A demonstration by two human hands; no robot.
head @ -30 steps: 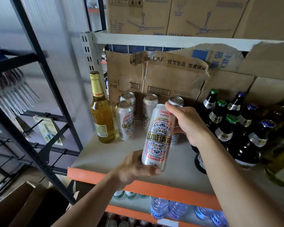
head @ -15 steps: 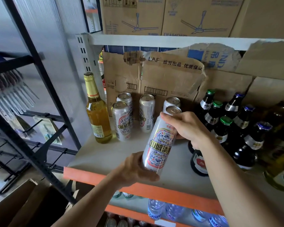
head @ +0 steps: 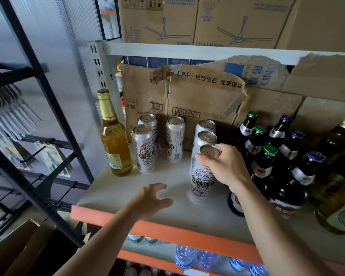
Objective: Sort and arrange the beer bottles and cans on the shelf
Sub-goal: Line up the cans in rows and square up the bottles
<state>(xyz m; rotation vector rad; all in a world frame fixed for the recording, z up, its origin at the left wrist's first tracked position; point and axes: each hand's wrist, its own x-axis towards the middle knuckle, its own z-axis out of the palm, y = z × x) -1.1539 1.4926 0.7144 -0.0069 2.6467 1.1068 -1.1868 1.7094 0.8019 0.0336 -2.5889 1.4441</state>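
Note:
A tall silver beer can (head: 202, 181) with red and blue patterns stands upright on the pale shelf (head: 127, 188). My right hand (head: 225, 166) grips it round the top. Two like cans (head: 204, 136) stand in a row right behind it. My left hand (head: 151, 198) hovers with spread fingers just left of the can, apart from it and holding nothing. Three more silver cans (head: 144, 148) stand further left. A clear bottle of yellow beer (head: 113, 136) stands at the shelf's left end. Dark beer bottles (head: 265, 162) with green and blue caps crowd the right side.
Torn cardboard (head: 187, 92) lines the shelf's back, and fan boxes (head: 197, 18) sit on the shelf above. The shelf has an orange front edge (head: 167, 230), with water bottles (head: 185, 255) on the level below. A black metal rack (head: 28, 116) stands to the left.
The can was held tilted in both hands above the shelf front. It now stands upright in line with the two cans behind. My left hand has let go and drawn back left.

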